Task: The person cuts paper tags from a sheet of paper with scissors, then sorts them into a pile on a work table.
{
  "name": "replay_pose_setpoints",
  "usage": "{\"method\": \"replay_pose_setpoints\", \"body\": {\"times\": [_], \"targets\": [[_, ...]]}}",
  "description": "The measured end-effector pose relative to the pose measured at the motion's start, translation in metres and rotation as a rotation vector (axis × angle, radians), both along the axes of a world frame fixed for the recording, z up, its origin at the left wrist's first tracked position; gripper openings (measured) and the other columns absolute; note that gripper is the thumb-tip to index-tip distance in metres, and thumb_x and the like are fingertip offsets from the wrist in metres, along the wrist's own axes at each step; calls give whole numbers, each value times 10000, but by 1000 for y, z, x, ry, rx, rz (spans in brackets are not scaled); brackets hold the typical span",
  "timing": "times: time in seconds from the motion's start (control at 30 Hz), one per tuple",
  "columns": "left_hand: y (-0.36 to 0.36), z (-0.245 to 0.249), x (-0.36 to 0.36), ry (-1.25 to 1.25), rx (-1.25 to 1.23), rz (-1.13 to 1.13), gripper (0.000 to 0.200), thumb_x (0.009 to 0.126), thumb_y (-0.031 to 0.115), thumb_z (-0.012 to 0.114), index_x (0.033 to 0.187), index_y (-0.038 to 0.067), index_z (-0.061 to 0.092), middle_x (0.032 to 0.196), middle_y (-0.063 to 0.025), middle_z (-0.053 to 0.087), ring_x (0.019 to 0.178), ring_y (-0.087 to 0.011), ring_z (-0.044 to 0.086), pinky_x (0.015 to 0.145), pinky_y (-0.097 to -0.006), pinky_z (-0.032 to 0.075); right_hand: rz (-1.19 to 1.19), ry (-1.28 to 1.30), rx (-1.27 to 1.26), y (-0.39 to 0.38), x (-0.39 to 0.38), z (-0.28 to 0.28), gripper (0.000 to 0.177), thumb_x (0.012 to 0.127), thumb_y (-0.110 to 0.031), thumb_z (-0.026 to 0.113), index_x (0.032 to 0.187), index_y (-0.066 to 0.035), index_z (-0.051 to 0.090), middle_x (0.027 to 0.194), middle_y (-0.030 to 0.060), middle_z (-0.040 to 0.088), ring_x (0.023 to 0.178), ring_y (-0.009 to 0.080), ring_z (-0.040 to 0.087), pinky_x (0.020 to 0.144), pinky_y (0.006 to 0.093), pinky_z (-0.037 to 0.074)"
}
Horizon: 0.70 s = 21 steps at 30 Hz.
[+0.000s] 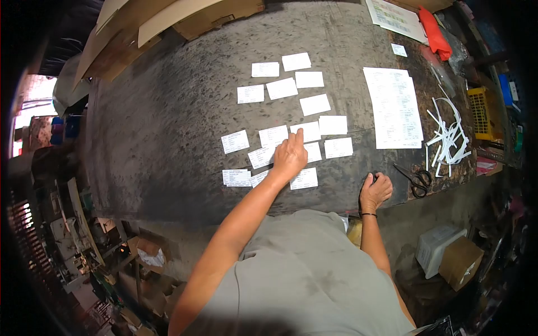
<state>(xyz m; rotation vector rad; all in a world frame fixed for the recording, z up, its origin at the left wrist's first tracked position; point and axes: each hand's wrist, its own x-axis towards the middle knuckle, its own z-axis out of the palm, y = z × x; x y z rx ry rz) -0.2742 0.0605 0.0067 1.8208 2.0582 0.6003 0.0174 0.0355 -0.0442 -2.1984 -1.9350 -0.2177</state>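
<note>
Fingertips of my left hand rest on a small white printed card, index finger stretched forward; nothing is visibly gripped. Around it lie several similar cards, among them a card at the left, a short stack and a card farther back. My right hand lies at the table's near edge with fingers curled in; a small dark spot shows between thumb and fingers, too small to make out. Black scissors lie just right of it. Long printed sheets lie beyond.
White paper strips are heaped on the dark table at the right. Cardboard boxes stand at the back left. A red item and a printed sheet are at the back right, a yellow basket beyond the right edge.
</note>
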Motion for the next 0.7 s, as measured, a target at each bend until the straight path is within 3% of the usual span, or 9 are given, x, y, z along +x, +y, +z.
{"method": "replay_pose_setpoints", "body": {"times": [0.1,0.17,0.4,0.57,0.7], "targets": [[-7,-4,-32,14,-37,46,360,750,53,515,1098,-19,578,875,-206,541,761,-382,589,669,-502,490,5,-10,5,-1,0,1,300,847,-330,579,1057,-123,524,1096,105,484,1105,321,403,940,471,302],[-9,-3,-53,26,-222,-17,307,759,66,528,1042,6,629,934,-211,539,788,-394,588,711,-502,489,5,6,-12,-1,-1,4,300,859,-334,564,1064,-120,522,1107,110,478,1112,325,392,946,470,292],[-8,38,-95,-16,-144,20,296,773,80,524,1040,66,651,979,-165,542,847,-364,596,731,-453,493,0,-4,-25,-2,1,-1,305,876,-335,547,1084,-113,515,1130,120,463,1130,326,371,955,468,273],[-46,17,-98,48,-373,-68,278,789,86,503,999,110,683,975,-161,535,880,-357,592,759,-454,478,-4,4,-25,-1,0,1,309,871,-341,557,1076,-114,516,1125,111,469,1125,319,378,946,471,286],[-52,22,-101,-19,-329,-6,274,791,85,508,1001,114,682,962,-166,533,875,-355,589,755,-457,473,-14,-13,-27,-1,1,-2,304,868,-348,560,1066,-121,518,1128,102,479,1121,314,390,942,468,297]]}}
